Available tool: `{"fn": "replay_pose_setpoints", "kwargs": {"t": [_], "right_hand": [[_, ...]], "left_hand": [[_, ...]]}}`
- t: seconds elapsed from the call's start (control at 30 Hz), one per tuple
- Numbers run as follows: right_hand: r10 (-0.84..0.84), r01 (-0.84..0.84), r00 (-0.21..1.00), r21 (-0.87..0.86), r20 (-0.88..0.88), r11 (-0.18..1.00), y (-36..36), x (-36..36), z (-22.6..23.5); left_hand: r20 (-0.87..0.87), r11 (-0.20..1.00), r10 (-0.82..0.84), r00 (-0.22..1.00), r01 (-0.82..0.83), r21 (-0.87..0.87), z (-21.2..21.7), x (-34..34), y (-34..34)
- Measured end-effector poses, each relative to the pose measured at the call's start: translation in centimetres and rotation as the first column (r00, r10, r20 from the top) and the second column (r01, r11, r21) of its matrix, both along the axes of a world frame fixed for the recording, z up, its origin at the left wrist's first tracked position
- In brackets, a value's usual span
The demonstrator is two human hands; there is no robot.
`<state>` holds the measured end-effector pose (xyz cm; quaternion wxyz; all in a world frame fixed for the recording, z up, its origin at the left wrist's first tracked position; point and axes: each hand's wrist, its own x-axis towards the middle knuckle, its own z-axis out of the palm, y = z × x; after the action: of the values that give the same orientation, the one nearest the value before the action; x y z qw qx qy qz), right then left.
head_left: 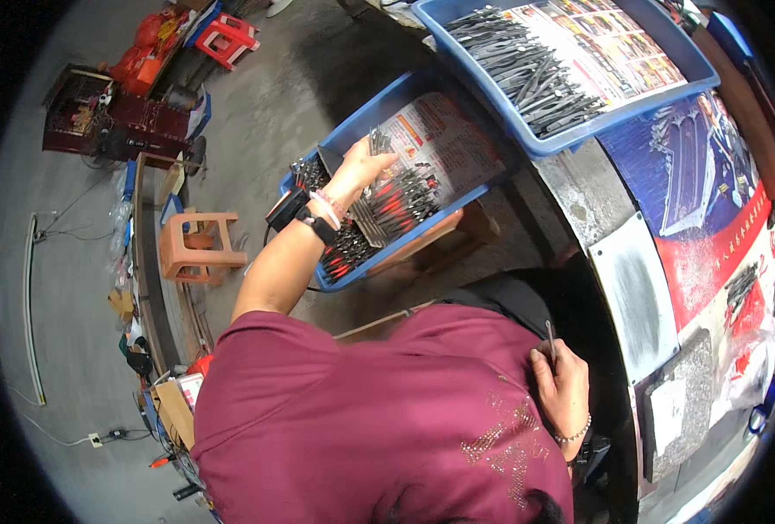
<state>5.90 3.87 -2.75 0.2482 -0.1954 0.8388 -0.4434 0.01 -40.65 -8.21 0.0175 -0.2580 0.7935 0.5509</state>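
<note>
My left hand (359, 168) reaches into a blue plastic tub (421, 229). Its fingers close around slim grey metal pieces (379, 139) that look like tweezers, partly hidden by the hand. Below it lie bundles of similar slim tools with red parts (398, 206). A grey divider (368, 224) stands among them, and more red-marked tools (344, 253) lie at the tub's near left. Close to my body on the right, my right hand (564, 384) is closed on a thin metal tool (550, 332), its tip pointing up; its exact kind is unclear.
A second blue tub (579, 138) at the upper right holds many dark slim tools (536, 74) on printed paper. On the bench at right lie a white plate (636, 297) and a grey stone slab (697, 384). An orange stool (197, 247) stands at left.
</note>
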Motion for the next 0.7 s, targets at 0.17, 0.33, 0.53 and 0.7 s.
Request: {"fn": "replay_pose_setpoints", "kwargs": {"t": [0.17,0.33,0.53,0.7], "right_hand": [[-0.088,0.089,0.994,-0.003,0.069,0.996,1.0,0.6,-0.7],[-0.093,0.095,0.994,-0.016,0.063,0.995,1.5,0.4,-1.0],[-0.102,0.103,0.993,-0.016,0.065,0.995,1.5,0.2,-1.2],[-0.077,0.081,0.995,-0.054,0.070,0.995,1.1,-0.4,-0.7]], "left_hand": [[0.185,0.923,0.045,0.982,0.030,-0.384,-4.8,-1.6,-2.0],[0.286,0.747,-0.002,0.958,0.191,-0.637,-8.2,-1.4,-4.0],[0.383,0.788,-0.025,0.923,0.254,-0.561,-9.7,-0.9,-5.2],[0.404,0.802,-0.088,0.911,0.305,-0.513,-8.4,-0.2,-5.3]]}}
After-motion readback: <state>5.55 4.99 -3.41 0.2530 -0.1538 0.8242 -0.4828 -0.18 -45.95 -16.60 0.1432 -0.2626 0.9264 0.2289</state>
